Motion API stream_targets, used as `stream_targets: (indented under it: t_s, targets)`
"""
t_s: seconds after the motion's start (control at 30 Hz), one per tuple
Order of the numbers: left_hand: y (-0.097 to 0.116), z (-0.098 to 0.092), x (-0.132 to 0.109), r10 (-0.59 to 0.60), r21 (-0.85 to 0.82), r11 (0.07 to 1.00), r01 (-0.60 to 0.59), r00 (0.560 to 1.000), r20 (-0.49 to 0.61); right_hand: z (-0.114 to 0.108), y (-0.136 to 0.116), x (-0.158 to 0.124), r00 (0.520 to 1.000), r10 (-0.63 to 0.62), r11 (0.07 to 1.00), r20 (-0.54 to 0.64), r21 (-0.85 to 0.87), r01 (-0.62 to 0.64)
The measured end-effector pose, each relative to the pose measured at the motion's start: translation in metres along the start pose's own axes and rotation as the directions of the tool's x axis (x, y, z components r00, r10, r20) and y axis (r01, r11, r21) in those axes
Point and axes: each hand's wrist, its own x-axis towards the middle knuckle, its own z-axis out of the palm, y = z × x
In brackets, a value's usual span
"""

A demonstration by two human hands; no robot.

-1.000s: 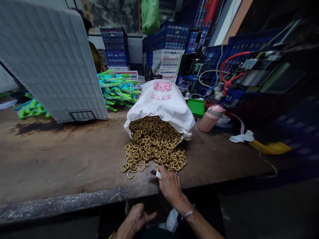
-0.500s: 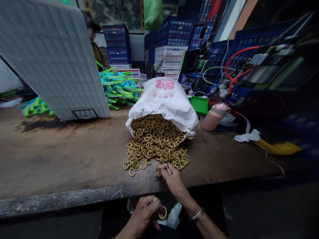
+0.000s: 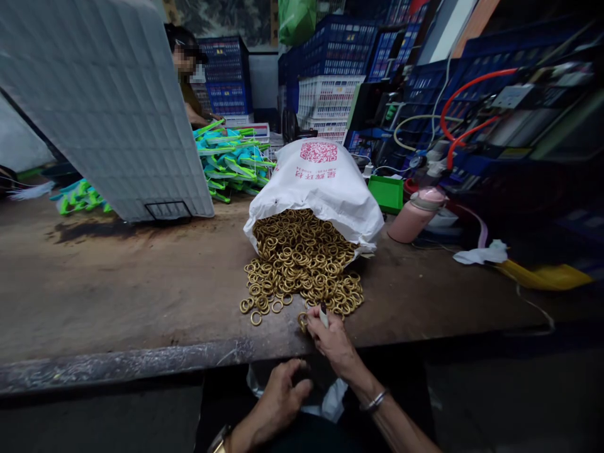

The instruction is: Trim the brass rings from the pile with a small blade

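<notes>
Brass-coloured rings (image 3: 302, 251) spill from the mouth of a white sack (image 3: 325, 179) onto the wooden table. My right hand (image 3: 333, 336) is closed at the front of the pile, holding a small tool (image 3: 323, 314) with a pale handle and a dark end. A ring (image 3: 302, 321) is at its fingertips. Below the table's front edge, my left hand (image 3: 283, 393) has its thumb and fingers apart, with nothing seen between them. Under my hands a pale plastic bag (image 3: 334, 401) shows over my lap.
A tall white panel (image 3: 108, 113) stands at the left. Green and blue plastic pieces (image 3: 236, 160) lie behind it, near another person (image 3: 189, 94). Right of the sack are a green tray (image 3: 385, 194), a pink bottle (image 3: 416, 215) and a machine with red hoses (image 3: 523, 97).
My left hand has opened, and the ring it held is no longer seen there. My right hand stays by the pile with the tool. The view has shifted slightly.
</notes>
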Motion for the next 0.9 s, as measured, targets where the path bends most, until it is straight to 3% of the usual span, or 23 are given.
stream_targets:
  t_s: [0.1,0.2,0.33,0.43,0.57,0.67,0.77,0.83,0.9]
  targets:
    - [0.003,-0.002,-0.004,0.011,0.05,0.999,-0.01,1.0,-0.014,0.003,-0.008,-0.004,0.998,0.052,0.988,0.043,0.146,-0.057]
    - [0.017,-0.003,-0.006,0.027,-0.023,0.999,-0.027,0.999,-0.032,0.004,-0.012,-0.006,0.994,0.06,0.966,0.089,0.246,-0.08]
    - [0.035,-0.005,-0.001,-0.098,-0.264,0.964,0.028,0.962,-0.254,0.005,-0.012,-0.007,0.983,0.091,0.929,0.157,0.342,-0.14]
    - [0.043,-0.01,0.011,-0.077,-0.352,0.934,-0.062,0.927,-0.367,0.009,-0.01,-0.008,0.971,0.114,0.879,0.211,0.433,-0.197]
    - [0.047,-0.014,0.026,-0.002,-0.386,0.912,-0.137,0.94,-0.34,0.017,-0.009,-0.01,0.959,0.117,0.847,0.259,0.477,-0.232]
    - [0.042,-0.016,0.031,0.033,-0.362,0.918,-0.161,0.942,-0.335,0.019,-0.008,-0.009,0.965,0.112,0.904,0.236,0.38,-0.198]
    - [0.033,-0.021,0.031,0.133,-0.158,0.966,-0.206,0.916,-0.378,0.016,-0.009,-0.005,0.995,0.01,0.998,0.1,0.066,-0.017]
    - [0.028,-0.025,0.03,0.242,0.054,0.969,-0.241,0.886,-0.394,0.014,-0.013,-0.003,0.99,-0.138,0.977,0.023,-0.16,0.14]
    - [0.026,-0.029,0.029,0.331,0.218,0.939,-0.265,0.867,-0.373,0.013,-0.017,-0.001,0.967,-0.252,0.919,0.041,-0.301,0.253]
